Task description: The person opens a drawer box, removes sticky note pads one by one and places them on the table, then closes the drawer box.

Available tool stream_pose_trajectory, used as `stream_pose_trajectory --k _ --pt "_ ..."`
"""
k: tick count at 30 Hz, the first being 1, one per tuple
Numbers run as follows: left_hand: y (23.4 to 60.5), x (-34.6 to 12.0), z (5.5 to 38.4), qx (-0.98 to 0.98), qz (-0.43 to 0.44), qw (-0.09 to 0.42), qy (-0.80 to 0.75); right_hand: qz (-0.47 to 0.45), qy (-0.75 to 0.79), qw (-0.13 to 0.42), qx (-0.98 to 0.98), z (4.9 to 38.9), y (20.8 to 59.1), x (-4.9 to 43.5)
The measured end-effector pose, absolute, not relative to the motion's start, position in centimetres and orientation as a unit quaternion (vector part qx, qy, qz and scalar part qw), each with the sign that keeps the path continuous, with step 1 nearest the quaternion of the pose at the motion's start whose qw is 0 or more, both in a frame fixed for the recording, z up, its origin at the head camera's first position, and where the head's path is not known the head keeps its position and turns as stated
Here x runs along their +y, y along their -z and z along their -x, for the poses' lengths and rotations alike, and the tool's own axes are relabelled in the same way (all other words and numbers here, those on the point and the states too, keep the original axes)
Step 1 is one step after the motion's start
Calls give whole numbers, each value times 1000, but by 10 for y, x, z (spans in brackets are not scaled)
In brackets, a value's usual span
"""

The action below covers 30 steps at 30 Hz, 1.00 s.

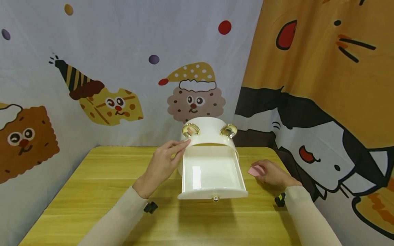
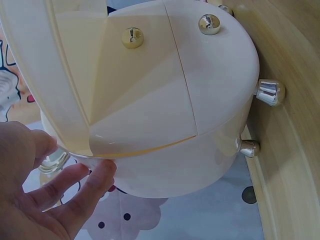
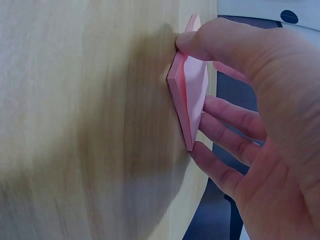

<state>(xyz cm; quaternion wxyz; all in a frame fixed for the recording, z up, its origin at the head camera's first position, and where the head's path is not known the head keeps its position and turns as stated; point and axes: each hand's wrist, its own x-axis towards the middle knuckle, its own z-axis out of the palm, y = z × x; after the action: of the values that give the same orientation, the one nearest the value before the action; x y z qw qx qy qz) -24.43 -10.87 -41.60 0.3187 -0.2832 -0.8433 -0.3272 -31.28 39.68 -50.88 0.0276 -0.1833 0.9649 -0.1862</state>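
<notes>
A white rounded drawer box (image 1: 207, 127) with gold, ear-like fittings stands at the middle of the table. Its upper drawer (image 1: 212, 171) is pulled out toward me, and the part of its floor that I see is bare. My left hand (image 1: 163, 162) touches the box's upper left edge with nearly straight fingers. In the left wrist view, the fingertips lie against the curved shell beside the opened drawer. To the right of the box, my right hand (image 1: 274, 173) pinches a pink sticky note pad (image 3: 194, 95) between thumb and fingers, just above the tabletop.
A wood-grain table (image 1: 101, 191) carries the box. Behind and to the right hang cartoon-print curtains (image 1: 129, 30). In the left wrist view, a second gold knob (image 2: 209, 24) marks the lower front, and short gold feet (image 2: 270, 92) stand on the wood.
</notes>
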Motion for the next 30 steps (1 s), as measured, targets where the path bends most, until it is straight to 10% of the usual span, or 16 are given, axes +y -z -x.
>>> stream_pose_trajectory --k 30 --pt "417 -108 243 -846 279 311 332 191 177 19 965 300 506 395"
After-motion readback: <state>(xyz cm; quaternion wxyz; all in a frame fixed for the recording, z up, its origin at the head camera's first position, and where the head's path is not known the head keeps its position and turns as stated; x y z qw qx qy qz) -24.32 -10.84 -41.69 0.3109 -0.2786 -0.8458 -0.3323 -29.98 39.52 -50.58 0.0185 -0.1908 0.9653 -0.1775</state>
